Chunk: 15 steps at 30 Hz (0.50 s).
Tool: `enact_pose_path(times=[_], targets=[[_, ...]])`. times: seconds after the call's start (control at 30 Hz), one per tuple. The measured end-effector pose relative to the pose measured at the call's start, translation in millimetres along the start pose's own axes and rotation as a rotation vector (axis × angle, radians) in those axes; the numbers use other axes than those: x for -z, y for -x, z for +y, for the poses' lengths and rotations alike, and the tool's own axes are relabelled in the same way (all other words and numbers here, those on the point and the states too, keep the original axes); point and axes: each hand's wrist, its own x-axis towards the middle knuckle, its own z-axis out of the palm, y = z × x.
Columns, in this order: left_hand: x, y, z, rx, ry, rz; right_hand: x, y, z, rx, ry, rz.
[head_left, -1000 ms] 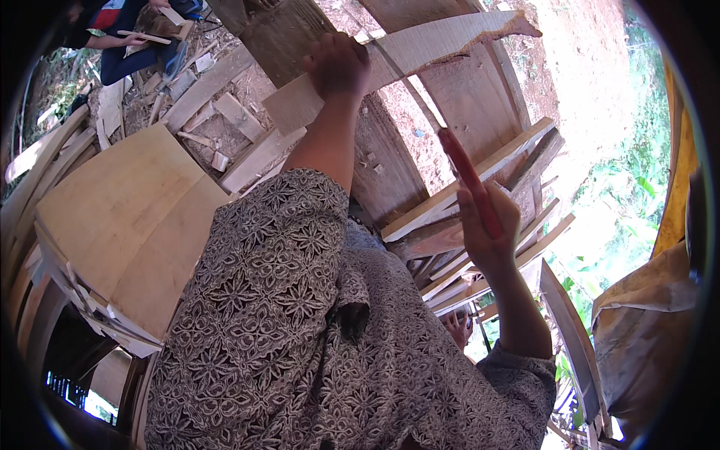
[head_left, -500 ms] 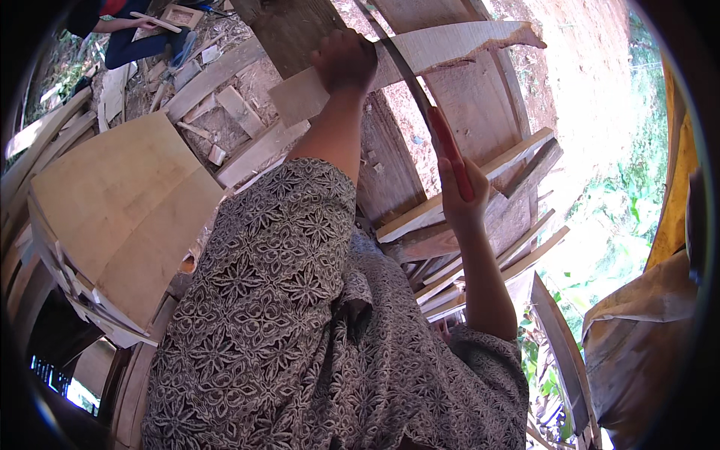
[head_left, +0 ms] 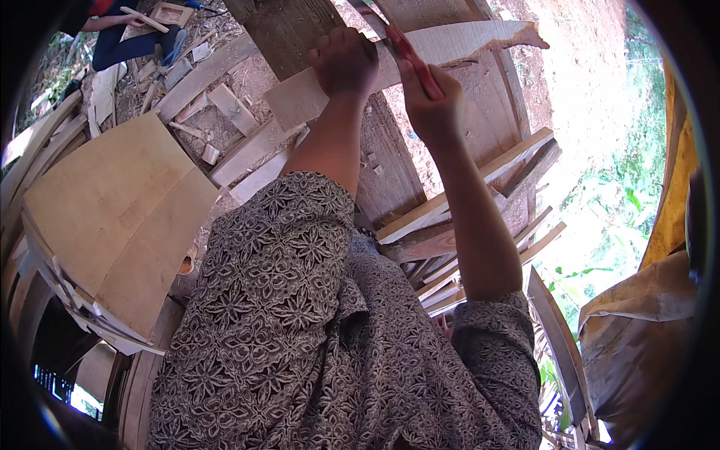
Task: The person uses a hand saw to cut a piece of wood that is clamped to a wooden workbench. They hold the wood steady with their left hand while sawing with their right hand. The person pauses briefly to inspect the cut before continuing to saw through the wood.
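A pale wooden board (head_left: 472,41) with a rough bark edge lies across a darker plank (head_left: 289,37). My left hand (head_left: 345,64) is closed over the board, pressing on it left of the saw. In my right hand (head_left: 433,105) is the red handle (head_left: 410,60) of a hand saw. The handle now reaches over the board, close to my left hand. Most of the saw's blade is hidden beyond the board and behind the handle; how deep any cut goes cannot be seen.
A large plywood panel (head_left: 120,217) stands at the left. Wood offcuts (head_left: 232,109) and shavings litter the ground. Another person (head_left: 124,34) sits at the far left holding a wooden stick. Several thin strips (head_left: 540,240) stick out at the right, near a hanging yellow-brown tarp (head_left: 637,337).
My right hand has pushed the saw forward and up to the left, bringing its handle over the board. My left hand and the board have stayed nearly in place.
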Motion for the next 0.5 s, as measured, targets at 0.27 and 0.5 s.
enact_pose_path(times=[0.27, 0.5], targets=[[-3.8, -6.0, -13.1, 0.06, 0.017, 0.038, 2.8, 46.0, 43.9, -0.077, -0.117, -0.052], [-15.9, -6.8, -16.8, 0.075, -0.05, 0.002, 139.8, 160.9, -18.2, -0.226, 0.122, -0.157]])
